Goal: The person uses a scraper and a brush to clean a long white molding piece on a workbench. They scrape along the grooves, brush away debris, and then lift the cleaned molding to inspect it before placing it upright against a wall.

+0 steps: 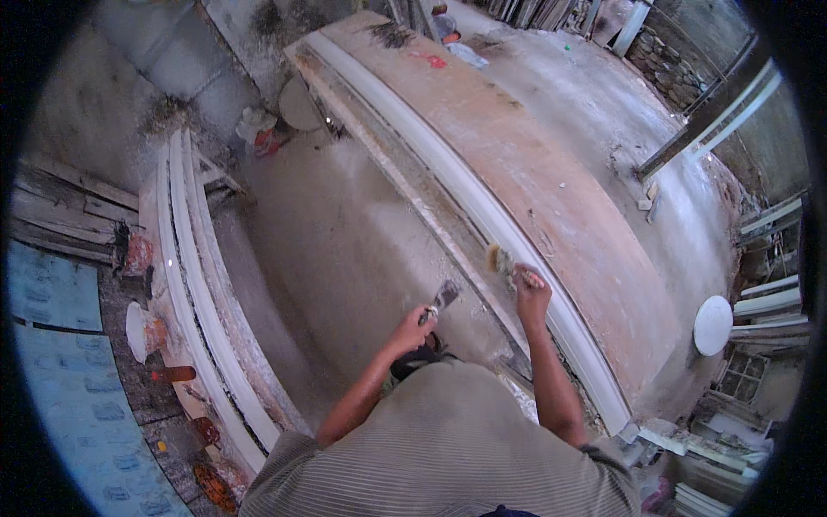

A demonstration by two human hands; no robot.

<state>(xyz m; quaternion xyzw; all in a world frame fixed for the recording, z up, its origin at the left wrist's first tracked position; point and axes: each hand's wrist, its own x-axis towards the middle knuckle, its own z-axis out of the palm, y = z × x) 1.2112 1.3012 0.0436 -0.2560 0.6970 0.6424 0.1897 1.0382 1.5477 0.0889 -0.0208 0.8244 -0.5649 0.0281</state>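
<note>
My left hand [417,328] is closed round the handle of a scraper [447,294] with a flat, dull blade. It is held over the floor in front of my body, apart from the workbench. In my right hand [532,295] is a brush [494,258] with pale tan bristles; the fingers hide most of its handle. This hand is above the near edge of the long workbench [551,172], next to a long white moulding [457,168] that lies along it. Whether the bristles touch anything I cannot tell.
To the left, more long white mouldings [183,233] lie on a narrow stand. Beside them are a white bowl [138,331] and blue panels [73,388]. A white round lid-like disc [713,326] is at the right, and a dark post [702,121] stands beyond the bench.
</note>
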